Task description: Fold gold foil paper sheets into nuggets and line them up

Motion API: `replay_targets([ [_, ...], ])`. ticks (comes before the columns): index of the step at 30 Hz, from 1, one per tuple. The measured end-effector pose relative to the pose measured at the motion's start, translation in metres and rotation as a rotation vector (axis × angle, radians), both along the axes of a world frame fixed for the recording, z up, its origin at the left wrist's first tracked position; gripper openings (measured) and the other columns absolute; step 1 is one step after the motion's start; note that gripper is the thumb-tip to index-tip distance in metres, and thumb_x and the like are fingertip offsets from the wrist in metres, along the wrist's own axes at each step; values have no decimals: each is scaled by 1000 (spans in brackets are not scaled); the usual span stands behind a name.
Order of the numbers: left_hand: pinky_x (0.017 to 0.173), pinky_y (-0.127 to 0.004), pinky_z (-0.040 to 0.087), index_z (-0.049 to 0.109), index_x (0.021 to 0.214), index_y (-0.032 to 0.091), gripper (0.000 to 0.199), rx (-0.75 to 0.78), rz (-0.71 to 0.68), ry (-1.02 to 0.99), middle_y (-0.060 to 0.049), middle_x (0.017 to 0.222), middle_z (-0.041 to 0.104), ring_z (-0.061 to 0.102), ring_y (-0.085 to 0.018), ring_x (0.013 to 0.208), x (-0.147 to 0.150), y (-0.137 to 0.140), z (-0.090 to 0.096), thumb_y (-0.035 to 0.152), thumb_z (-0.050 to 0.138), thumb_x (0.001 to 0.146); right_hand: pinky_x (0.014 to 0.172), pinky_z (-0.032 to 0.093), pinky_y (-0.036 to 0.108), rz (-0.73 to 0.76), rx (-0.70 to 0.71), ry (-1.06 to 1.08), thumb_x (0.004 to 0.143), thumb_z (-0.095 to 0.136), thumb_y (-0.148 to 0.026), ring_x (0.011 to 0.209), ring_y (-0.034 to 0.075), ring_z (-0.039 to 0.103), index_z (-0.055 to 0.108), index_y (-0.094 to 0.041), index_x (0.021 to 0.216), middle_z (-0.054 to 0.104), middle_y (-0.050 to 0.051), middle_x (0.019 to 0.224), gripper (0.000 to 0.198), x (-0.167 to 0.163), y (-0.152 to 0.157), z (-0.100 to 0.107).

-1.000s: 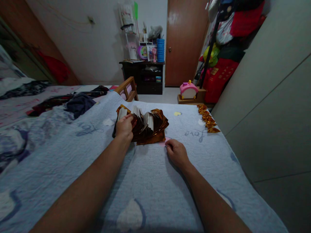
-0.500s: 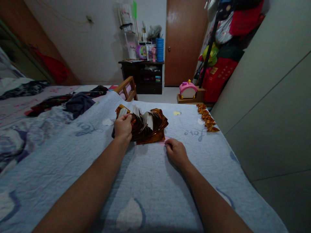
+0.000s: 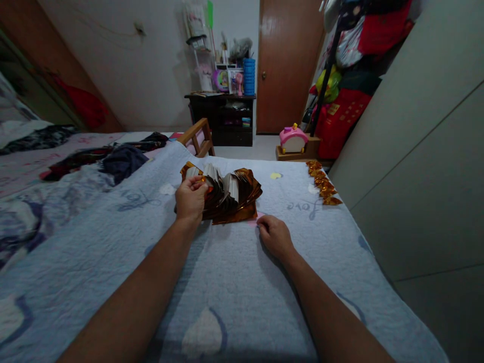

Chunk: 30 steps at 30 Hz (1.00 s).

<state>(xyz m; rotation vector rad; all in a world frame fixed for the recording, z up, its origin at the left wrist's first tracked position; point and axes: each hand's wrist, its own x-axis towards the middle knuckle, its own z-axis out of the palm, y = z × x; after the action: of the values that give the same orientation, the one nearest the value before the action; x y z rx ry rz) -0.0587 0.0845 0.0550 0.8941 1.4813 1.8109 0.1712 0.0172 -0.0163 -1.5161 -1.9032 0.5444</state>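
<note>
Head view, bedroom, dim light. Left hand (image 3: 189, 199) just left of the frame's centre, on the left part of a stack of gold-brown sheets (image 3: 230, 194). Narrow grip there: thumb and fingertips pinched together at a sheet, small bright orange bit visible at the tips. Cannot tell how many sheets in the pinch.

Stack itself near mid-frame, flat on a pale blue bed cover (image 3: 234, 282). Leaves fanned and curled upward, pale undersides or paper showing in clumps, shiny brown elsewhere. Lowest sheets flat, poking out toward the lower right.

Right hand (image 3: 278, 237) right of centre and lower, well apart from the left. Narrow too: fingers curled in, thumb close to the index finger, resting on the cover near the stack's lower right corner and beside a pink printed patch.

Farther right, near the bed's edge: row of twisted gold pieces (image 3: 324, 185), close together, angled down toward the right.

Upper centre: dark cabinet (image 3: 232, 139) with blue cylinder (image 3: 249, 76) on top, brown door (image 3: 289, 65) alongside. Below the door, a pink toy (image 3: 293, 139). Upper right: red bag (image 3: 344, 121) among piled bags. Left of frame: dark clothes (image 3: 123, 164), rumpled, on bedding.
</note>
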Motion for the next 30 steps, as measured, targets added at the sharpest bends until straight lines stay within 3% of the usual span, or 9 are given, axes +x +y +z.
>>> replay_targets([
  [3,60,-21,46,67,89,15,25,-37,-49,-58,2,73,65,59,-11,61,2,0,1,11,71,65,81,46,29,4,2,6,86,53,-14,86,20,66,72,-20,92,75,7,93,21,0,0,0],
  [10,53,-17,40,62,81,17,24,-162,-124,-401,3,70,63,57,-8,57,4,-6,5,1,66,63,80,46,29,12,-12,0,87,53,-14,86,20,67,72,-20,92,75,6,93,21,1,0,2],
  [30,40,-16,33,49,74,17,24,-304,-218,-686,4,59,51,45,-6,40,-4,-8,24,-5,50,64,80,45,29,9,-21,-2,86,54,-12,87,21,66,73,-18,92,75,7,94,20,0,-1,4],
])
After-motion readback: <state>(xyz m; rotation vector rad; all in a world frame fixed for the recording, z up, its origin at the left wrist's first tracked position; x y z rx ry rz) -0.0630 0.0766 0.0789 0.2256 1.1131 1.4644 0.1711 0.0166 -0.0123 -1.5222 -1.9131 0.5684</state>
